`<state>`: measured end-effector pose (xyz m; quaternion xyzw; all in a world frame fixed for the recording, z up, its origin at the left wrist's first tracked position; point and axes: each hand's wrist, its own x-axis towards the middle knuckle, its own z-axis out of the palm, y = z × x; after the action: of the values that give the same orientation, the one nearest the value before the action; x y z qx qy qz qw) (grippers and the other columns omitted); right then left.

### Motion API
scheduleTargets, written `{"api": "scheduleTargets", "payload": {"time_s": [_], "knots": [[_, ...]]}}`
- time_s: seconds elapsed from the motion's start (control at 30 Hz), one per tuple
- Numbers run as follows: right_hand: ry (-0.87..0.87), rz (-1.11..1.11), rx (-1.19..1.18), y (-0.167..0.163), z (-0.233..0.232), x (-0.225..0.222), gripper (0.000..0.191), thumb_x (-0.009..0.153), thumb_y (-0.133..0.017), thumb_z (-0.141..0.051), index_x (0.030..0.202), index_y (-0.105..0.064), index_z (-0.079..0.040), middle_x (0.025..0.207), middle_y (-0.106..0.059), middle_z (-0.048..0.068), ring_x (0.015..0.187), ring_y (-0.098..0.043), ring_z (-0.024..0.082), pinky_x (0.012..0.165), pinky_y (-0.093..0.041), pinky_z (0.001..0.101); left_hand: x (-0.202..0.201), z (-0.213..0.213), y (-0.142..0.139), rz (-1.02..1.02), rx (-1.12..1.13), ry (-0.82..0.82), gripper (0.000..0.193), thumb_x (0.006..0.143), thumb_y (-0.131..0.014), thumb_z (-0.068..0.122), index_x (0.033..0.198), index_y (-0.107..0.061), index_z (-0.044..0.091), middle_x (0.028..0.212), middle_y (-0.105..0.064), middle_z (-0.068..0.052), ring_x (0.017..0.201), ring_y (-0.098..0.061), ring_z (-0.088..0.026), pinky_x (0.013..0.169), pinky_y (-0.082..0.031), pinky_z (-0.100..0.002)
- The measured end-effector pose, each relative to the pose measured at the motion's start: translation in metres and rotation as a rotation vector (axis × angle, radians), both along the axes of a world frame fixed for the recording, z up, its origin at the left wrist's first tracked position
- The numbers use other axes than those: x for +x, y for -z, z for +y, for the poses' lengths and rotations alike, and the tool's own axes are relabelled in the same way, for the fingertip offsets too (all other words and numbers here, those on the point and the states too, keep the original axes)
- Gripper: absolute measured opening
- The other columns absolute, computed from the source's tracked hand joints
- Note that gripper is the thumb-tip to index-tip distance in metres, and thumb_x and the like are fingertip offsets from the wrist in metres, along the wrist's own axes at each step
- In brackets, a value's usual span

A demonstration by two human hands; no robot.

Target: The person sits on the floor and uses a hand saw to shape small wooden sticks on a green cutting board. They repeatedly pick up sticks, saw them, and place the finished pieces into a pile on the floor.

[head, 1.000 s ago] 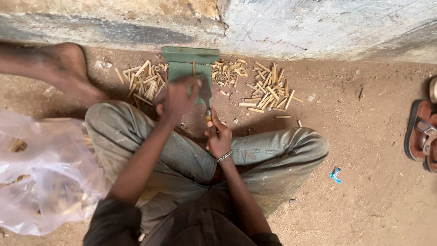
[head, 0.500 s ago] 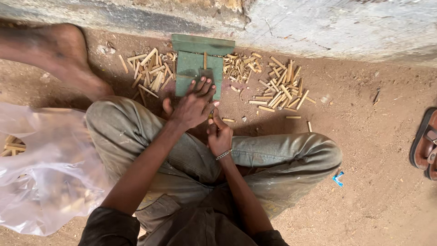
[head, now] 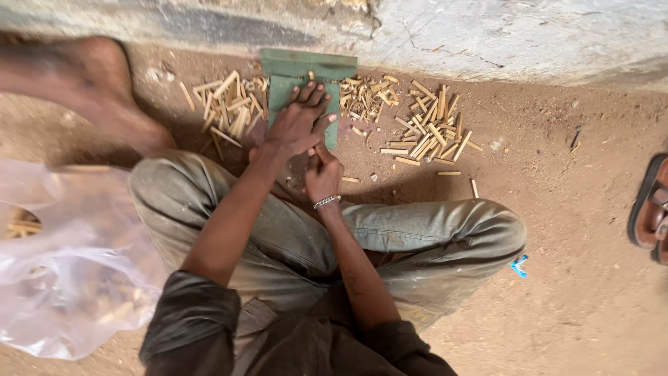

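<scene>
I see my left hand (head: 296, 125) pressed flat, fingers spread and gripping nothing, on the green board (head: 306, 76), which lies on the dirt floor (head: 557, 209) against the wall's foot at the far edge. My right hand (head: 323, 174) sits just below the left, fingers curled closed; what they pinch I cannot tell. Piles of cut sticks (head: 424, 129) flank the board on both sides. A clear plastic bag (head: 62, 264) lies at the floor's left edge beside my knee.
</scene>
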<state>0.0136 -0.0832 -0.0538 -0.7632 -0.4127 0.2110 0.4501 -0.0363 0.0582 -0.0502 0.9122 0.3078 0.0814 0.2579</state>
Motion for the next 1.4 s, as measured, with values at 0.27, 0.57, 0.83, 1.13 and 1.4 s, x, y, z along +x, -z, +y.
{"api": "scheduleTargets", "payload": {"time_s": [0.27,0.57,0.83,1.13,1.4], "knots": [[0.129,0.851,0.110,-0.031,-0.001,0.009,0.051,0.103,-0.055,-0.017,0.153,-0.050,-0.015,0.067,-0.063,0.008,0.037,-0.052,0.016,0.032,-0.044,0.0321,-0.015,0.016,-0.029,-0.393,-0.172,-0.422,0.051,0.088,-0.060,0.015,0.138,-0.066,0.015,0.123,-0.075,-0.012,0.113,-0.070,-0.033,0.098,-0.056,-0.045],[0.103,0.866,0.168,-0.020,-0.044,0.020,0.053,0.105,-0.056,-0.021,0.157,-0.047,-0.013,0.072,-0.064,0.007,0.039,-0.055,0.014,0.034,-0.046,0.0296,0.033,0.026,-0.035,0.058,-0.160,-0.757,0.025,0.083,-0.079,0.034,0.096,-0.079,0.013,0.094,-0.076,-0.018,0.089,-0.073,-0.038,0.079,-0.059,-0.048],[0.082,0.781,0.139,-0.002,-0.035,0.019,0.052,0.104,-0.058,-0.019,0.156,-0.050,-0.018,0.071,-0.062,0.004,0.038,-0.050,0.009,0.034,-0.045,0.0270,-0.031,-0.011,-0.057,-0.720,-0.070,-0.387,0.022,0.090,-0.073,0.001,0.110,-0.076,0.008,0.106,-0.074,-0.011,0.092,-0.076,-0.023,0.071,-0.062,-0.033],[0.009,0.717,0.014,0.002,-0.035,0.000,0.050,0.103,-0.057,-0.020,0.152,-0.052,-0.022,0.071,-0.060,0.001,0.038,-0.048,0.007,0.034,-0.045,0.0261,-0.083,-0.039,-0.067,-0.704,0.002,-0.524,0.015,0.088,-0.078,0.000,0.101,-0.080,0.008,0.098,-0.078,-0.009,0.063,-0.067,-0.017,0.049,-0.051,-0.028],[-0.021,0.547,0.048,-0.004,-0.037,-0.006,0.052,0.102,-0.061,-0.018,0.154,-0.053,-0.022,0.069,-0.058,0.000,0.046,-0.049,0.006,0.039,-0.051,0.0273,-0.098,-0.003,-0.058,0.170,0.260,-0.673,0.042,0.081,-0.088,0.036,0.108,-0.077,0.006,0.094,-0.075,-0.018,0.077,-0.073,-0.040,0.066,-0.058,-0.050]]}}
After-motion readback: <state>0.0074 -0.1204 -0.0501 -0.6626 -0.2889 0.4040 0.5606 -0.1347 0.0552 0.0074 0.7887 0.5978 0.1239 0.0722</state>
